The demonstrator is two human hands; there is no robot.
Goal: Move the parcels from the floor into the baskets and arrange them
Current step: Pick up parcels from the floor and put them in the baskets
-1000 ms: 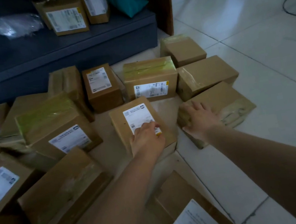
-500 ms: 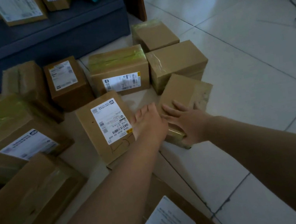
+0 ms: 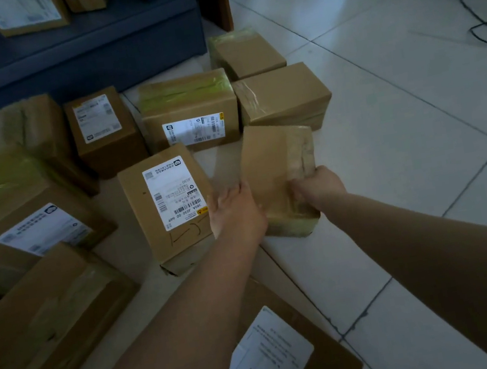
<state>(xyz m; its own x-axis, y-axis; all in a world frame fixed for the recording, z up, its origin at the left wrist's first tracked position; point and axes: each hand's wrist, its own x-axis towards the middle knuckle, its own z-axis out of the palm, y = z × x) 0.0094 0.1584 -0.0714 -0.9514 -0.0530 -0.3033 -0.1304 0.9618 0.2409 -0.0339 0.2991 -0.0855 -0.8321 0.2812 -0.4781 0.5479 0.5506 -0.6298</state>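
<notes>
I see both hands on the plain taped parcel (image 3: 275, 173), tilted up off the tiled floor (image 3: 386, 129): left hand (image 3: 235, 214) flat against its left side, right hand (image 3: 319, 186) curled round its right edge, beside the labelled parcel (image 3: 166, 206).

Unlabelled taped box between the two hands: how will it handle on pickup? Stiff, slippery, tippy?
The taped box is probably stiff: its cardboard faces look flat and its edges square. The glossy tape beside the right hand could be slick, so the bare cardboard by the left hand likely grips better. It looks tilted, so it may tip if released.
</notes>
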